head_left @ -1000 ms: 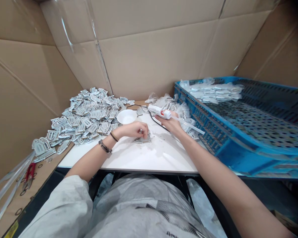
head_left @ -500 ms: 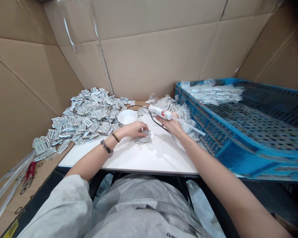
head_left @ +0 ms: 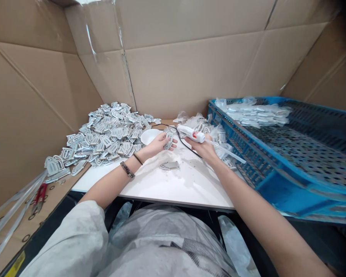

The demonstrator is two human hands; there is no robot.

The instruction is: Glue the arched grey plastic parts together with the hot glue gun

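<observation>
My left hand [head_left: 160,143] holds a small grey flat piece [head_left: 168,141] upright between thumb and fingers, just in front of the white bowl [head_left: 150,136]. Another grey piece [head_left: 170,165] lies on the white board [head_left: 150,184] below it. My right hand [head_left: 203,148] is wrapped round a white glue gun [head_left: 190,133] with a red mark; its nozzle points up and left, and a clear glue stick [head_left: 226,151] sticks out of its back end. A black cord [head_left: 187,146] runs beside the gun.
A big heap of grey pieces [head_left: 112,134] lies at the left. Red-handled scissors [head_left: 40,196] and clear strips [head_left: 17,207] are at the far left. Bagged pieces [head_left: 219,134] lie beside a blue crate [head_left: 276,177] holding white packets [head_left: 256,113]. Cardboard walls [head_left: 190,73] stand behind.
My left hand has lifted a grey piece off the board and turned it upright, away from the piece still lying there. The whole view has shifted slightly.
</observation>
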